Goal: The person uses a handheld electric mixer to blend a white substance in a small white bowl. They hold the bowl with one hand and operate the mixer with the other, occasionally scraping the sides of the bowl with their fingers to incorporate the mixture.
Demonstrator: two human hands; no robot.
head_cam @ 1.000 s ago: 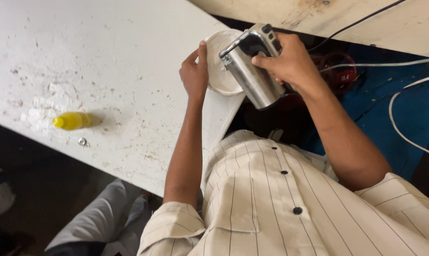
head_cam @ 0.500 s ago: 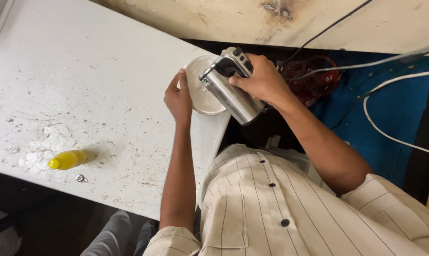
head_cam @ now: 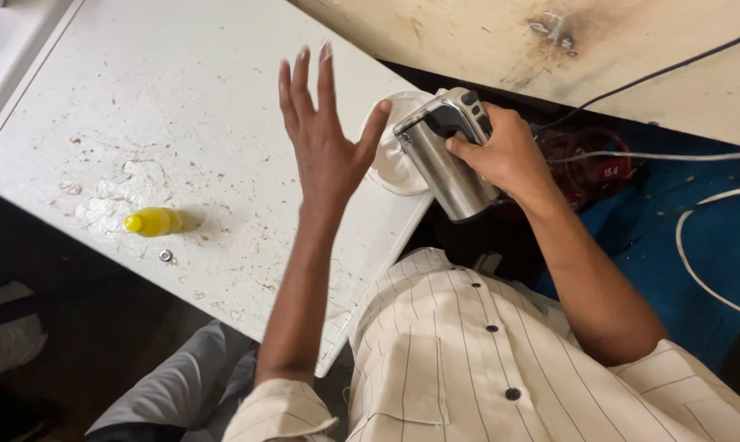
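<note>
On the speckled white table (head_cam: 182, 98), right hand (head_cam: 509, 155) fingers grasp a steel appliance (head_cam: 443, 160); left hand (head_cam: 325, 143) released, spread.

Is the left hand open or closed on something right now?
Open. The left hand is raised above the white table, fingers spread, holding nothing. The right hand grips the silver power tool.

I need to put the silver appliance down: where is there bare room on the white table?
Free: the white table beyond the left hand, above the yellow bottle. Crowded: the corner around the white disc and right hand.
</note>
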